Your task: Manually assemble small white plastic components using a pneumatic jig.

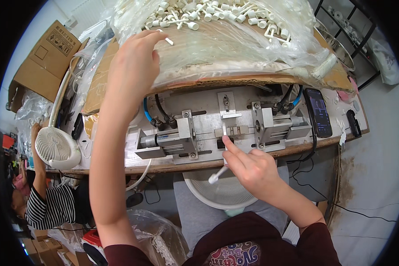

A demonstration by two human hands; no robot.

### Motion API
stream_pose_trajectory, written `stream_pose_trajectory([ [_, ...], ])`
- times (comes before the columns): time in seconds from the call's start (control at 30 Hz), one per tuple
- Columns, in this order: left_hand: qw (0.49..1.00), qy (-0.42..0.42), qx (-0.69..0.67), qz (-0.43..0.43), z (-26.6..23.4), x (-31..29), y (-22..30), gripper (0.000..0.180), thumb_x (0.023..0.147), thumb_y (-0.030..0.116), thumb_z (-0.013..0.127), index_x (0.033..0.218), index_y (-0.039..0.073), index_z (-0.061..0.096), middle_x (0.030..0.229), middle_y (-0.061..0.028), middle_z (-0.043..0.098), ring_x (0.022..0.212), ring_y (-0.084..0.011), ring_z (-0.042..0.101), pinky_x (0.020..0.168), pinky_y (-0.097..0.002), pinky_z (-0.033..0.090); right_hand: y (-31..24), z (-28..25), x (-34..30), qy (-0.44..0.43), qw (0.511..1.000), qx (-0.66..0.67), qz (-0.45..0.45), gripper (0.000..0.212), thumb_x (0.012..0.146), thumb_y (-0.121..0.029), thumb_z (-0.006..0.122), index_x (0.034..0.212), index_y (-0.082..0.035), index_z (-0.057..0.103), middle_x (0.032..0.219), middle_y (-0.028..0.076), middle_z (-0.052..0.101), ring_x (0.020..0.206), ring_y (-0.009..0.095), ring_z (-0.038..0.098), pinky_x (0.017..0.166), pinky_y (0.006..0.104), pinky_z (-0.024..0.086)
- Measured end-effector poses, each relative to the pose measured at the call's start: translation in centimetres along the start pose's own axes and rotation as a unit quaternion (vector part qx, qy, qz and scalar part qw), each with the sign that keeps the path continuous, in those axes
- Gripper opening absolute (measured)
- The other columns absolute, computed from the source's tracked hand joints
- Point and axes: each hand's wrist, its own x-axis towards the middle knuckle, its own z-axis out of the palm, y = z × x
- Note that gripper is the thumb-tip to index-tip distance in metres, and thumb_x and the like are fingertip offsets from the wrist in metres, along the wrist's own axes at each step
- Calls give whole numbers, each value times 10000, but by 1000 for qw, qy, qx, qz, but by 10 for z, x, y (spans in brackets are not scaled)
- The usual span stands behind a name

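Nearest, a white mesh basket (221,193) rests on the person's lap, over grey trousers (193,226). Just above it is the right hand (252,170), its index finger stretched forward and the other fingers partly curled. A white cup-ended piece (214,178) slants out from under that hand, above the basket; I cannot tell whether the hidden fingers grip it. The index fingertip meets the lower end of a white stick (224,128), which lies at a small metal fixture (239,130) in the middle of the surface (131,155). A left metal unit (166,144) and a right metal unit (279,126) flank the fixture, with black and blue tubes at their backs. A phone (318,113) lies to the right. Farther off, the left hand (135,66) reaches over clear plastic sheeting (195,62) on cardboard (235,81), thumb apart from the fingers. Its fingertips are at a small white piece (169,41); whether they grip it, I cannot tell. Beyond lies a heap of white cup-ended pieces (208,13). At far left are a white fan (57,147), a co-worker in a striped top (53,204) and a cardboard box (44,62); at far right stands a black rack (361,48)
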Motion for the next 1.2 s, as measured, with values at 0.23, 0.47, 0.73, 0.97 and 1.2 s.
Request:
stream_pose_trajectory([
  [0.23, 952, -279, 108, -66, 21, 18, -31, 482, 792, -85, 485, 1224, 57, 647, 1116, -197, 671, 1078, -365, 619, 958, -431, 481, 2, -3, 10, -30, 999, -5, 16, 115, 706, -76, 628, 804, -32, 588, 1171, 235, 674, 457, 93, 554, 502, 237, 424],
  [0.47, 998, -48, -35, -20, 12, 19, 5, 150, 907, 136, 596, 954, 44, 705, 893, -124, 692, 804, -305, 669, 694, -376, 515, -2, -6, 11, -52, 998, -19, 41, 167, 720, -88, 666, 873, -33, 630, 1171, 203, 682, 443, 141, 526, 500, 242, 442],
  [0.73, 736, -131, -580, -323, -51, -39, 83, 238, 1021, 199, 500, 1171, 29, 571, 713, 59, 434, 597, -22, 397, 533, -185, 302, 56, -41, -70, 295, 902, 89, 304, 110, 884, -19, 642, 981, -9, 691, 902, 74, 715, 708, 96, 621, 608, 230, 477],
  [0.97, 627, -128, -687, -344, -61, -80, 117, 553, 921, -49, 515, 1457, -38, 380, 1128, -112, 573, 986, -183, 627, 864, -297, 531, 174, -47, -144, 186, 853, 62, 485, 343, 1054, -299, 419, 1087, -30, 630, 980, 103, 660, 977, 230, 572, 920, 341, 423],
  [1.2, 827, -85, -502, -237, -61, -117, 119, 339, 746, -40, 795, 1069, -28, 694, 1044, -98, 617, 876, -150, 680, 770, -241, 606, 176, -45, -94, 345, 865, -2, 365, 381, 1065, -278, 349, 1137, -9, 608, 1183, 154, 630, 1090, 268, 553, 992, 376, 393],
])
